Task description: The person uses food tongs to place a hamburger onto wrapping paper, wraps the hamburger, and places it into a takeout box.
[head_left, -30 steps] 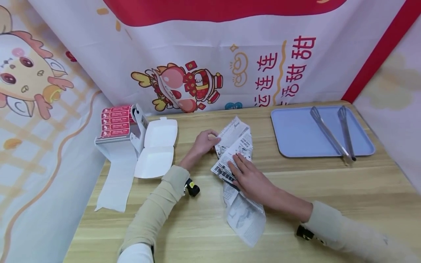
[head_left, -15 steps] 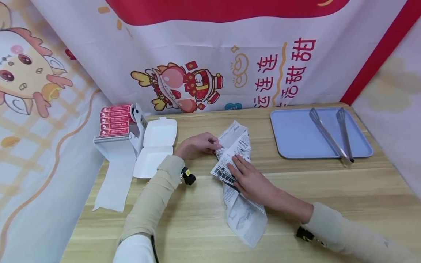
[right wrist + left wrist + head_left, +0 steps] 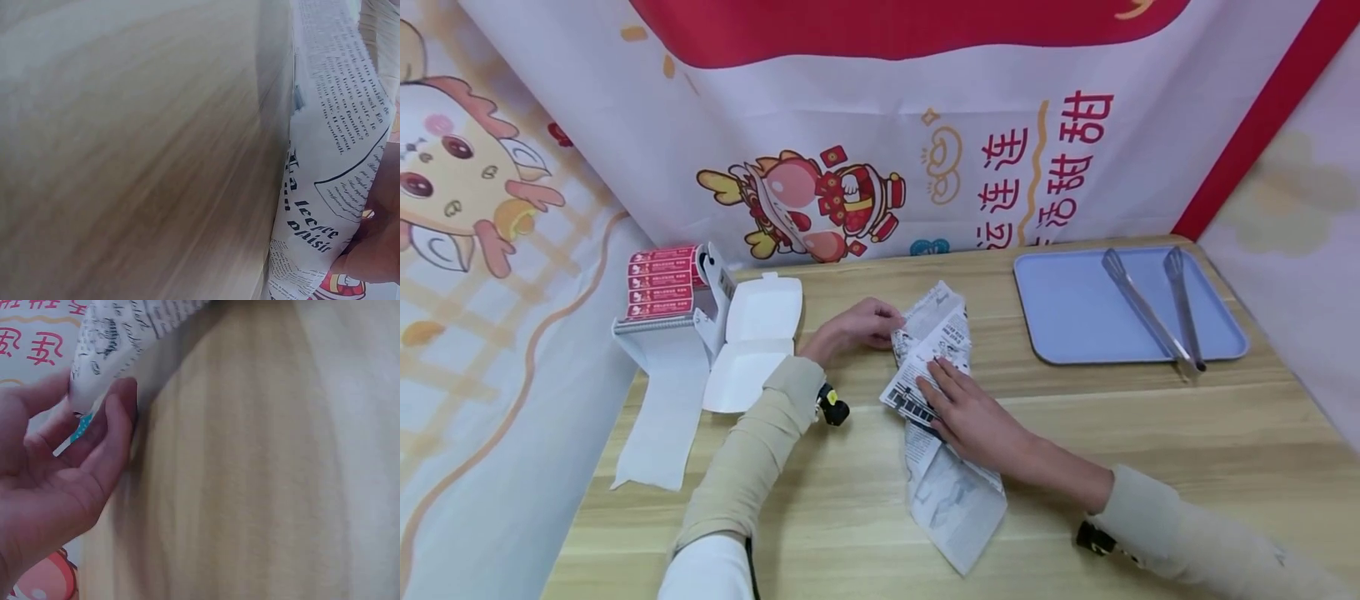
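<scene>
A folded bundle of newsprint-patterned wrapping paper (image 3: 932,333) lies on the wooden table, its loose tail (image 3: 958,508) spread towards me. Whatever may be inside is hidden. My left hand (image 3: 868,323) pinches the bundle's upper left edge; in the left wrist view the thumb and fingers of that hand (image 3: 69,456) meet at the paper's corner (image 3: 119,350). Across the middle fold, my right hand (image 3: 973,417) presses down with fairly straight fingers. The right wrist view shows the paper's printed side (image 3: 331,137) and part of the right hand (image 3: 378,244) beside it.
Left of the bundle lies an opened white clamshell box (image 3: 752,342). Beside it stands a dispenser (image 3: 666,292) with red labels and a white strip (image 3: 658,417) hanging down. A blue tray (image 3: 1067,308) with two metal tongs (image 3: 1142,308) is at the back right.
My left hand has shifted slightly, its wrist turning as its fingers work along the paper's upper left edge. My right hand stays pressed on the fold. The paper's tail has moved a little.
</scene>
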`<state>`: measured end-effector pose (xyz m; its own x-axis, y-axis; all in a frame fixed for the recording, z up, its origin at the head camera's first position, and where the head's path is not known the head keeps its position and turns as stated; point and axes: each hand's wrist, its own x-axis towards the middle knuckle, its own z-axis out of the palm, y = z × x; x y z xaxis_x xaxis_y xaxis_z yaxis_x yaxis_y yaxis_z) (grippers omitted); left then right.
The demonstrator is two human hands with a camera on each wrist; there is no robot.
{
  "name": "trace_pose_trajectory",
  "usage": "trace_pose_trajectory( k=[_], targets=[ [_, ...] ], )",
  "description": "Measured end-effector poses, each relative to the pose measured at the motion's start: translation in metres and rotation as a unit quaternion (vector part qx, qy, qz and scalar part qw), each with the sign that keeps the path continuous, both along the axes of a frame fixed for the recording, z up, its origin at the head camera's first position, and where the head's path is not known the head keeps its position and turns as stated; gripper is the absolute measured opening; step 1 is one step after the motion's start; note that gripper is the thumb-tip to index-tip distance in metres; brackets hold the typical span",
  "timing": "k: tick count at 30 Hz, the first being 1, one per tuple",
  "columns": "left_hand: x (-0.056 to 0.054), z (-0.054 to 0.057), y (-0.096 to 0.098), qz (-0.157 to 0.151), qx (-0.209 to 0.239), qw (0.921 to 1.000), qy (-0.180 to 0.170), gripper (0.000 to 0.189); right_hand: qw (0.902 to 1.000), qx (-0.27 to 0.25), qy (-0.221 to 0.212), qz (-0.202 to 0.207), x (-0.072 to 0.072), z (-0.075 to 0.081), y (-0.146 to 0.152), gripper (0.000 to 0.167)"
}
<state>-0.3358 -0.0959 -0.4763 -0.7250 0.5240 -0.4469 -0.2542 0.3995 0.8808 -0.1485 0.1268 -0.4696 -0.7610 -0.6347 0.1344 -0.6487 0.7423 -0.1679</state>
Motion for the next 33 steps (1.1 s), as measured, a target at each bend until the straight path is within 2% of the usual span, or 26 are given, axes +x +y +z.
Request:
trace_pose_trajectory(
  k=[3,5,7,10,12,15,18,21,23,25,29,33],
  targets=[
    [0.005,-0.005,0.004,0.062,0.023,0.9970,-0.039,0.045,1.0000,0.001,-0.002,-0.002,0.001,0.001,0.001,0.059],
    [0.009,-0.010,0.008,0.090,0.032,0.9940,-0.054,0.055,1.0000,0.003,-0.003,-0.003,0.002,0.000,0.001,0.059],
    [0.014,-0.013,0.014,0.112,0.034,0.9916,-0.056,0.048,0.9999,0.007,-0.003,-0.007,0.003,-0.001,0.001,0.060],
    [0.020,-0.017,0.023,0.145,0.059,0.9864,-0.051,0.017,0.9999,0.010,0.000,-0.010,0.003,-0.003,0.002,0.061],
    [0.025,-0.018,0.027,0.169,0.094,0.9794,-0.056,0.005,0.9999,0.011,0.000,-0.010,0.003,-0.004,0.002,0.061],
    [0.031,-0.020,0.029,0.184,0.169,0.9650,-0.080,0.007,0.9999,0.007,-0.007,-0.013,0.003,-0.004,0.002,0.062],
    [0.039,-0.021,0.028,0.192,0.225,0.9488,-0.111,0.030,0.9997,-0.004,-0.018,-0.014,0.002,-0.003,0.002,0.062],
    [0.047,-0.023,0.025,0.204,0.244,0.9383,-0.136,0.046,0.9995,-0.017,-0.024,-0.009,0.001,-0.003,0.003,0.063],
    [0.053,-0.025,0.024,0.207,0.235,0.9387,-0.144,0.047,0.9993,-0.026,-0.026,-0.005,0.000,-0.003,0.004,0.062],
    [0.058,-0.027,0.024,0.209,0.214,0.9438,-0.140,0.047,0.9991,-0.034,-0.027,-0.002,-0.001,-0.004,0.005,0.062],
    [0.064,-0.030,0.026,0.219,0.186,0.9528,-0.098,0.043,0.9987,-0.042,-0.029,0.002,-0.002,-0.004,0.006,0.062],
    [0.064,-0.031,0.028,0.247,0.174,0.9509,-0.068,0.037,0.9985,-0.040,-0.037,0.003,-0.001,-0.003,0.007,0.061]
  ],
)
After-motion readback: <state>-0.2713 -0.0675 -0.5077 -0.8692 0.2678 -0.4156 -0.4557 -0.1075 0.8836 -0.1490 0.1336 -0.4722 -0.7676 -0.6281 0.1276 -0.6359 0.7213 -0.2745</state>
